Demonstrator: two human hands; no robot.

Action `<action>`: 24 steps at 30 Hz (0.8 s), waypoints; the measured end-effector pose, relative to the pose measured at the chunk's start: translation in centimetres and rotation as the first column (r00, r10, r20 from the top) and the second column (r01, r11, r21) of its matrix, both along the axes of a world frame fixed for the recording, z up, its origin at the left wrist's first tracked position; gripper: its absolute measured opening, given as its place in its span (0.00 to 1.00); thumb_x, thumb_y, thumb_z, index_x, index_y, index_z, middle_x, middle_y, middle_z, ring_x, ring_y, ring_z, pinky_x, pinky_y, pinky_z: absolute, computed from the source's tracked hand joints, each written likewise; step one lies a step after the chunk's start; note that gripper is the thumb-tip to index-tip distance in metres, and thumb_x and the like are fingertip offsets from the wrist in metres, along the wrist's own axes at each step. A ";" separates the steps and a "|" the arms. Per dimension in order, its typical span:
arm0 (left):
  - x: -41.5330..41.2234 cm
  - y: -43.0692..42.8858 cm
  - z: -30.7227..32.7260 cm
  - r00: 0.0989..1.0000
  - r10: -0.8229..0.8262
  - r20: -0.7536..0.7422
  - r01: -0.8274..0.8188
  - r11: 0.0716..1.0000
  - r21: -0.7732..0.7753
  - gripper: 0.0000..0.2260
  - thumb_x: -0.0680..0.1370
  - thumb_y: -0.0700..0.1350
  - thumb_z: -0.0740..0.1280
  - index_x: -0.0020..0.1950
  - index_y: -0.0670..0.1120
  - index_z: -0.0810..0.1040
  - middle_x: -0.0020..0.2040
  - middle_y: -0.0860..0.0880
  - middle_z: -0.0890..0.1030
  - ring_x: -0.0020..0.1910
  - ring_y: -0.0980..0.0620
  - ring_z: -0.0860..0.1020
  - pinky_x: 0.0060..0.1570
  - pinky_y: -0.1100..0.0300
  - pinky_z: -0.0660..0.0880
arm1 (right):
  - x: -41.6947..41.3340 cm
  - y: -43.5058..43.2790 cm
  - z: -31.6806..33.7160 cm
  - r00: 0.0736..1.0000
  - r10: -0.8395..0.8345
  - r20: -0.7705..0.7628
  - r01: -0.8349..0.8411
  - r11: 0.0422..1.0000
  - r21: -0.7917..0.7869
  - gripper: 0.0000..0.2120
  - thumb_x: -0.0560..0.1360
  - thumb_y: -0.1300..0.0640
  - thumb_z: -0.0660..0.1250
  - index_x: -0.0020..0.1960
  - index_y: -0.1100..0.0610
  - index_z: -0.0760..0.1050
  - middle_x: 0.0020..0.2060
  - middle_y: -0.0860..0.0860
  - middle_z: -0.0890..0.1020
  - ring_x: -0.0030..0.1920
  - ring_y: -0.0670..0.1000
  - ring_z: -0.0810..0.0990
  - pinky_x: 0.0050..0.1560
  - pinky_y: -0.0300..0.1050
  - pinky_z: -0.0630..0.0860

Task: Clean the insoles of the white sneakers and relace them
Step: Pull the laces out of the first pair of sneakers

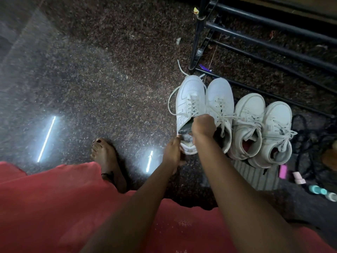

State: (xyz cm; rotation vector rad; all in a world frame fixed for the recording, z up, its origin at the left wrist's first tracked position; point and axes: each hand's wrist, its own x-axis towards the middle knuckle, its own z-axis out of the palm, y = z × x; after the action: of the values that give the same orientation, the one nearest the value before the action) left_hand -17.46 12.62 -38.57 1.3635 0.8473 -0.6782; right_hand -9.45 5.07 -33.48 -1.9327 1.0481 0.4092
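your left hand (pixel 172 152) holds the heel of the leftmost white sneaker (pixel 189 95), and your right hand (pixel 203 125) reaches into its opening, gripping the dark insole (pixel 187 127). three more sneakers (pixel 220 99) stand beside it, near a black rack (pixel 273 42).

floor (pixel 109 70) open left | shoe rack (pixel 264 42) blocks behind | cords (pixel 310 143) right

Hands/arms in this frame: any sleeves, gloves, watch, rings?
Both arms bare, no sleeves in frame. No gloves on the left hand or right hand; no watch or bracelet at either wrist. The fingers are mostly hidden, so rings cannot be ruled out. A red garment covers the lap.
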 end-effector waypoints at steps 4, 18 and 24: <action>-0.6 -2.1 1.7 0.982 0.150 -0.113 -0.176 0.947 -0.270 0.19 0.81 0.53 0.51 0.41 0.45 0.75 0.29 0.48 0.77 0.28 0.53 0.76 0.29 0.63 0.73 | -2.7 0.8 0.6 0.988 -0.136 -0.079 0.141 0.988 0.061 0.21 0.74 0.60 0.68 0.63 0.67 0.67 0.57 0.64 0.78 0.54 0.62 0.79 0.52 0.49 0.77; 1.9 -1.8 1.8 0.870 0.491 -0.045 -0.474 0.810 -0.346 0.13 0.81 0.43 0.55 0.46 0.37 0.75 0.37 0.42 0.81 0.31 0.50 0.81 0.30 0.61 0.79 | -5.2 -1.8 4.6 0.843 -0.508 -0.176 0.498 0.616 0.610 0.11 0.77 0.74 0.56 0.51 0.65 0.74 0.47 0.60 0.78 0.48 0.55 0.80 0.44 0.47 0.82; 1.0 -1.6 2.0 0.906 0.417 -0.068 -0.414 0.842 -0.346 0.19 0.82 0.50 0.55 0.63 0.37 0.74 0.56 0.37 0.80 0.46 0.45 0.81 0.40 0.54 0.82 | -11.4 -2.9 5.9 0.860 -0.506 -0.066 0.405 0.598 0.691 0.16 0.74 0.76 0.59 0.47 0.58 0.79 0.43 0.54 0.82 0.39 0.55 0.83 0.33 0.44 0.81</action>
State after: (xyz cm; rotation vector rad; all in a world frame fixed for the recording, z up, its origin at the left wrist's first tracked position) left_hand -16.47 11.00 -36.52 0.8184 0.9256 -0.4519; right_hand -20.81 2.17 -27.58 -0.9521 1.0588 0.2994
